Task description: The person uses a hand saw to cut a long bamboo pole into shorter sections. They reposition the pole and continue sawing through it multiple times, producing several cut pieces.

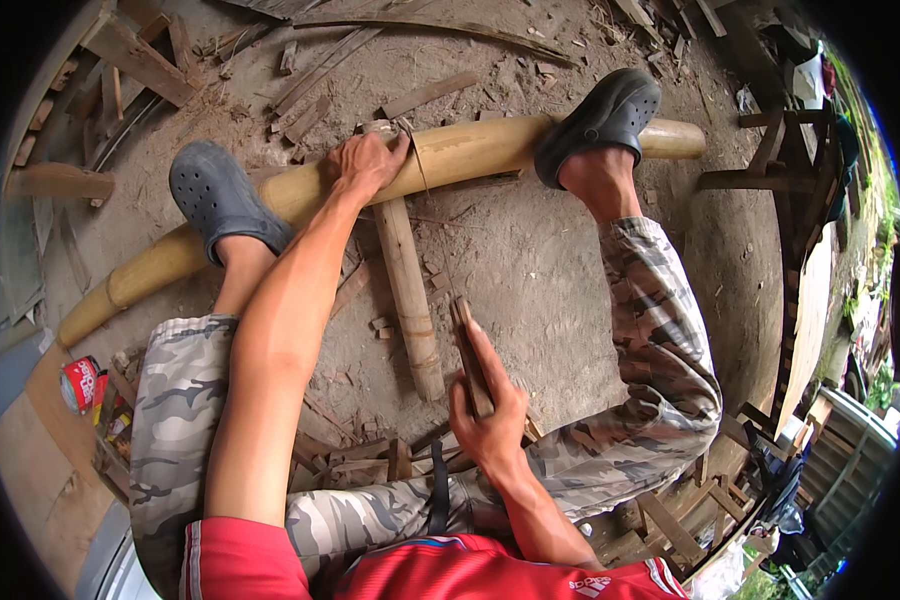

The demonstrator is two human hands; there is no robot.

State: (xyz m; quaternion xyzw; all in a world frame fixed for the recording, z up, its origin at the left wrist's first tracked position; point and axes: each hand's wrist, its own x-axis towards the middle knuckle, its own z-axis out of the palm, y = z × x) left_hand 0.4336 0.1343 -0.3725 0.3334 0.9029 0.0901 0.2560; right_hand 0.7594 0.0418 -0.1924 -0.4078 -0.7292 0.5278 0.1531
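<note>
A long, thick yellow bamboo pole (470, 150) lies across the ground in front of me. My left hand (365, 163) grips it from above, fingers curled over its far side. Just right of that hand, a thin saw blade crosses the pole, seen nearly edge-on. My right hand (492, 412) is closed around the wooden handle of the handsaw (470, 365), with the index finger stretched along it. How deep the blade sits in the bamboo, I cannot tell. A shorter round pole (405, 300) extends toward me from under the bamboo.
My feet in dark clogs (605, 118) rest on the bamboo, one either side of the cut. Wood scraps (430, 95) litter the dirt floor. Stacked timber (135, 55) stands far left, a wooden frame (785, 180) at right. A red can (80, 385) lies at left.
</note>
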